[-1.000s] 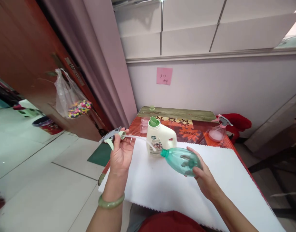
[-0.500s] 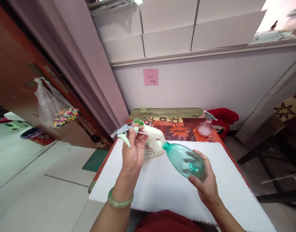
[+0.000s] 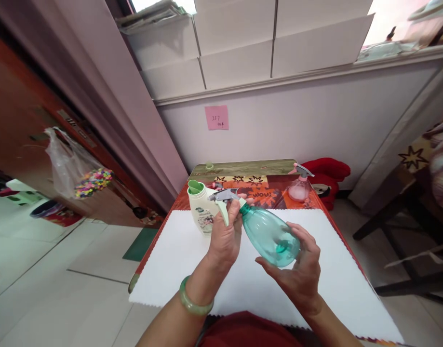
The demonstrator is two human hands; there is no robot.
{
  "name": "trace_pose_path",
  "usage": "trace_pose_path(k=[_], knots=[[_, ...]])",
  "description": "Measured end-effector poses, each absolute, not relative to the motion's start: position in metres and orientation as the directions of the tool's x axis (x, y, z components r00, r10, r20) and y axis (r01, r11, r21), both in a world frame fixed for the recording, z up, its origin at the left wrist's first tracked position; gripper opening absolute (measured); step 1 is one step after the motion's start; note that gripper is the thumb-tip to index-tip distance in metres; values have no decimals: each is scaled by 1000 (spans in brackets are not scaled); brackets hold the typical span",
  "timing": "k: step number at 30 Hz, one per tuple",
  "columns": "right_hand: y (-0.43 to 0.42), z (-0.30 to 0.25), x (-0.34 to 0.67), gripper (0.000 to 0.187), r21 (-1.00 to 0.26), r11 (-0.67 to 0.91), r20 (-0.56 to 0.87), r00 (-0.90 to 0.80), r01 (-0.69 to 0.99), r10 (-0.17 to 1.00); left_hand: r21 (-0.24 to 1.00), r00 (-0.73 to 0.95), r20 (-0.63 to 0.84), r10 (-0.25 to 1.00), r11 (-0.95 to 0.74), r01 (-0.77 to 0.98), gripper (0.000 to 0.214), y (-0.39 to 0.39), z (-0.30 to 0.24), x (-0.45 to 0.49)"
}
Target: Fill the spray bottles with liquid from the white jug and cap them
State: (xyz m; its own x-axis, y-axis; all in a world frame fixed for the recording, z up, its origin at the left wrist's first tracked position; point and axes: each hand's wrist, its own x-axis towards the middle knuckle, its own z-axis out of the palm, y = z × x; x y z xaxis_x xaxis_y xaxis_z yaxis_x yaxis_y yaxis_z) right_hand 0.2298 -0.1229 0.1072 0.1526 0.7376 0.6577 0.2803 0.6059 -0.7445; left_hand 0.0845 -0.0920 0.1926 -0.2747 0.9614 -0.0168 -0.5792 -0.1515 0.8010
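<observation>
My left hand (image 3: 226, 233) is closed around the neck of a grey and pale green spray trigger head (image 3: 226, 194), which sits at the mouth of a clear teal bottle (image 3: 266, 231). Whether the thread is engaged I cannot tell. My right hand (image 3: 301, 270) grips the bottle's rounded base from the right, keeping it tilted with the neck up to the left. Just behind my left hand stands a cream jug (image 3: 201, 209) with a green, uncapped mouth, upright on the white cloth (image 3: 170, 270).
A pink spray bottle (image 3: 299, 185) stands at the table's back right. A small green cap (image 3: 209, 166) lies at the back left edge. Beyond the right corner is a red plush toy (image 3: 326, 176). A dark stool (image 3: 405, 250) stands on the right; a plastic bag (image 3: 73, 164) hangs at the door.
My left hand has moved right, bringing the trigger head onto the bottle's mouth. Its tube, outside before, is now out of sight. The bottle has shifted slightly left, and the view has turned a little.
</observation>
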Motion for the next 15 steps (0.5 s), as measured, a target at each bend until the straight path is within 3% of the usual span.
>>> trace_pose_path(k=[3, 5, 8, 10, 11, 13, 15], knots=[[-119, 111, 235, 92, -609, 646, 759, 100, 461, 644, 791, -314, -34, 949, -167, -588, 31, -92, 192, 93], [-119, 112, 237, 90, -591, 632, 759, 81, 501, 646, 786, -329, -29, 944, -181, -591, 31, -92, 191, 97], [-123, 113, 238, 92, -785, 530, 594, 145, 321, 791, 799, -283, 24, 959, -189, -571, 31, -95, 192, 98], [-127, 118, 239, 87, -955, 297, 293, 117, -15, 949, 812, -220, 61, 974, -177, -557, 32, -96, 193, 96], [-129, 122, 239, 82, -973, 96, 93, 22, -211, 995, 814, -187, 71, 980, -165, -556, 33, -96, 194, 95], [-130, 131, 239, 80, -795, -389, -252, -330, -466, 910, 808, -129, 78, 989, -139, -572, 35, -96, 193, 93], [-129, 137, 240, 94, -510, -736, -369, -659, -445, 655, 788, -72, 82, 994, -110, -606, 38, -96, 190, 91]])
